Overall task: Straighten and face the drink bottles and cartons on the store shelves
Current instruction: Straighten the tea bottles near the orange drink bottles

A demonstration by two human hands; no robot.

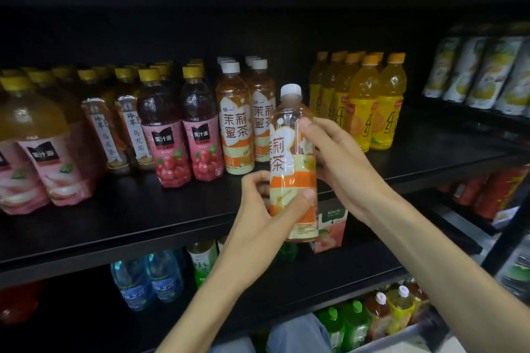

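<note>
Both hands are gripping the jasmine tea bottle point(293, 163) off the shelf's front edge point(172, 243): left hand point(266, 209) pinching low, right hand point(335, 157) wrapping high. I'm risking toppling the shelved tea row point(246, 120) going back in.

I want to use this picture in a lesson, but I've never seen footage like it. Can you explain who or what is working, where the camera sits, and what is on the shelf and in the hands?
No machine here: a person's two bare hands. The single camera is worn on the head, looking forward and down. The left hand and right hand both grip a white-capped jasmine tea bottle, lifted in front of the black shelf. Matching tea bottles, red juice bottles and yellow orange drinks stand in rows on it.
</note>
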